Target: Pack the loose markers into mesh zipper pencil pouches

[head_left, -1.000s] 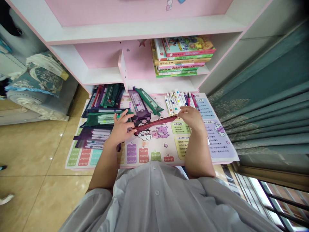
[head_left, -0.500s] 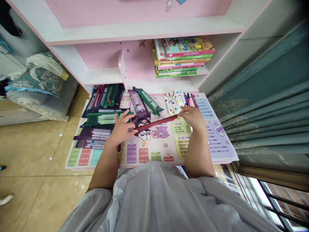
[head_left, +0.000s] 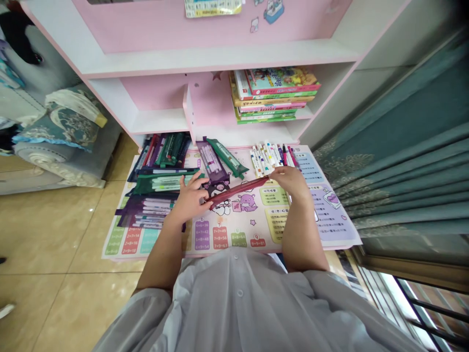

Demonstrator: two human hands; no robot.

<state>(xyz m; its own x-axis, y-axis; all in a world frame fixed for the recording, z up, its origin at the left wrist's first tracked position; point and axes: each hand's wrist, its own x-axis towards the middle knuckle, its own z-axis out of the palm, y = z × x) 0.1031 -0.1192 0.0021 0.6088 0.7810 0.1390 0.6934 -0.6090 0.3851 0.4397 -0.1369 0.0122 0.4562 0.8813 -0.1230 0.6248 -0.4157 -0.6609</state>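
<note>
A narrow dark red pouch (head_left: pixel 240 189) is stretched at a slant over the printed desk mat (head_left: pixel 234 230). My left hand (head_left: pixel 191 196) pinches its left end between thumb and finger, the other fingers spread. At the pouch's upper right end, my right hand (head_left: pixel 290 181) grips it with closed fingertips. Beyond my right hand lies a group of loose white markers (head_left: pixel 264 155), with pink and dark ones (head_left: pixel 289 155) beside them. Behind the red pouch are a purple pouch of pens (head_left: pixel 211 160) and a green pouch (head_left: pixel 227 159).
More filled pouches lie at the left: green (head_left: pixel 146 183), purple (head_left: pixel 128 211) and a dark pile (head_left: pixel 166 149). A pink and white shelf (head_left: pixel 220 63) rises behind, holding stacked books (head_left: pixel 274 95). A teal curtain (head_left: pixel 403 146) hangs at the right.
The view has shifted slightly, showing more of the upper shelf. The red pouch now shows more of its flat side. Both hands keep their hold on its ends.
</note>
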